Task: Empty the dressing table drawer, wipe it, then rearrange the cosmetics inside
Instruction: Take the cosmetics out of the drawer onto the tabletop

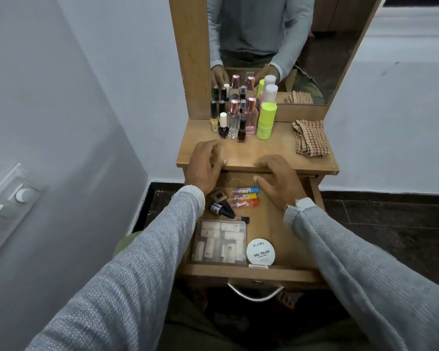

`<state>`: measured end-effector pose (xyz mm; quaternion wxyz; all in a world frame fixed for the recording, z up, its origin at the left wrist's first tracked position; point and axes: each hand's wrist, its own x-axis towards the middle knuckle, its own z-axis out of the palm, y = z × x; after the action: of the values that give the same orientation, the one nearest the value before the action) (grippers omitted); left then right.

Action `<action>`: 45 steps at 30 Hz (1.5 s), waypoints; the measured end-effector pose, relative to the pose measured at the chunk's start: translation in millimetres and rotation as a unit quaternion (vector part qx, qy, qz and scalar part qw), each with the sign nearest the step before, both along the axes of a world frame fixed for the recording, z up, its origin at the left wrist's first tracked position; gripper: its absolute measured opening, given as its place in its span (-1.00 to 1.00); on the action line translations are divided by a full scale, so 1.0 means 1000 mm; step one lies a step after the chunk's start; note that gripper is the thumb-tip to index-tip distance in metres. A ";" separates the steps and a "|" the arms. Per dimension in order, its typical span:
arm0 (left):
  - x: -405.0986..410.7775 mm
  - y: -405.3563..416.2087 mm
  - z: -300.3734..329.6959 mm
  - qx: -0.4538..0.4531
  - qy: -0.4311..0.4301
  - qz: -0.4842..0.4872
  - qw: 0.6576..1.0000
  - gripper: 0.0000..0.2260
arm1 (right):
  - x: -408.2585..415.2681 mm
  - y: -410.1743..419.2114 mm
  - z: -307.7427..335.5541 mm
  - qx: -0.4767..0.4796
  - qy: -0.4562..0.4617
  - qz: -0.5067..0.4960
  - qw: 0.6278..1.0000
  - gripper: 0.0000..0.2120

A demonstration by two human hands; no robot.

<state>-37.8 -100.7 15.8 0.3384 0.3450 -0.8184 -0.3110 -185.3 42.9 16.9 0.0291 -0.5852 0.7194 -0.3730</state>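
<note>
The wooden drawer [249, 272] is pulled out below the dressing table top [259, 150]. Inside lie three coloured lip balm tubes [245, 196], a small dark bottle [222, 209], a gold cap [219, 196], a clear case of small tubes [221, 241] and a white round nail polish wipes tub [261, 252]. My left hand [205, 168] hovers over the drawer's back left, fingers loosely spread, holding nothing. My right hand [279, 181] hangs over the drawer's back right, fingers relaxed and empty. On the table top stand several nail polish and perfume bottles [233, 120] and neon green sticks [265, 120].
A checked cloth [311, 138] lies crumpled at the table top's right. A mirror [276, 46] rises behind. The metal drawer handle [255, 292] sticks out toward me. A wall with a switch panel [8, 209] is close on the left.
</note>
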 end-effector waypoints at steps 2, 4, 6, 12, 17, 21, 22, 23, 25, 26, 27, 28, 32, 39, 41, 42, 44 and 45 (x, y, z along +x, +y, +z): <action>0.008 0.009 -0.005 -0.023 -0.017 -0.011 1.000 -0.59 | 0.000 0.019 -0.012 0.050 0.110 0.041 0.992 -0.61; 0.017 0.018 -0.010 -0.036 -0.026 -0.032 0.998 -0.58 | -0.002 0.035 -0.023 0.131 0.107 0.090 0.981 -0.55; 0.024 0.026 -0.016 -0.040 -0.041 -0.050 0.997 -0.57 | -0.003 0.048 -0.031 0.242 0.057 0.141 0.958 -0.47; 0.031 0.044 -0.022 -0.054 -0.088 -0.058 0.993 -0.50 | 0.006 0.056 -0.044 0.405 0.056 0.163 0.898 -0.27; 0.037 0.064 -0.021 -0.077 -0.107 -0.067 0.989 -0.53 | -0.001 0.051 -0.042 0.346 0.036 0.077 0.934 -0.53; 0.032 0.090 -0.031 -0.036 -0.192 -0.148 0.970 -0.52 | -0.010 0.054 -0.054 0.290 -0.046 0.013 0.956 -0.75; 0.028 0.093 -0.034 -0.033 -0.221 -0.164 0.961 -0.48 | -0.011 0.055 -0.055 0.285 -0.062 -0.009 0.957 -0.77; 0.022 0.096 -0.037 -0.034 -0.250 -0.180 0.951 -0.42 | -0.013 0.055 -0.056 0.281 -0.069 -0.027 0.957 -0.77; 0.010 0.102 -0.039 -0.048 -0.309 -0.202 0.928 -0.31 | -0.014 0.054 -0.056 0.281 -0.067 -0.043 0.956 -0.75; 0.004 0.105 -0.040 -0.064 -0.334 -0.213 0.916 -0.30 | -0.015 0.054 -0.056 0.282 -0.062 -0.046 0.956 -0.74; -0.001 0.108 -0.040 -0.084 -0.355 -0.226 0.903 -0.31 | -0.015 0.054 -0.056 0.281 -0.057 -0.046 0.957 -0.74; -0.006 0.110 -0.041 -0.107 -0.373 -0.240 0.890 -0.32 | -0.015 0.054 -0.056 0.281 -0.052 -0.046 0.957 -0.73; -0.013 0.113 -0.044 -0.150 -0.407 -0.258 0.863 -0.36 | -0.017 0.053 -0.060 0.288 -0.052 -0.049 0.955 -0.73; 0.010 0.097 -0.028 -0.042 -0.253 -0.194 0.947 -0.39 | -0.015 0.055 -0.059 0.243 -0.058 -0.061 0.966 -0.75; 0.020 0.085 -0.014 -0.017 -0.193 -0.166 0.967 -0.39 | -0.013 0.054 -0.058 0.222 -0.058 -0.051 0.972 -0.74; 0.025 0.076 -0.007 -0.015 -0.164 -0.147 0.975 -0.40 | -0.011 0.053 -0.057 0.217 -0.056 -0.046 0.973 -0.74; 0.032 0.055 0.009 -0.016 -0.112 -0.099 0.989 -0.43 | -0.007 0.051 -0.056 0.214 -0.050 -0.035 0.975 -0.73; 0.035 0.043 0.016 -0.019 -0.095 -0.075 0.992 -0.44 | -0.005 0.050 -0.056 0.216 -0.046 -0.029 0.975 -0.74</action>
<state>-2.8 -57.7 32.1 0.2413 0.3040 -0.8760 -0.2862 -190.7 92.6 -39.6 0.1771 -0.5259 0.7977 -0.2360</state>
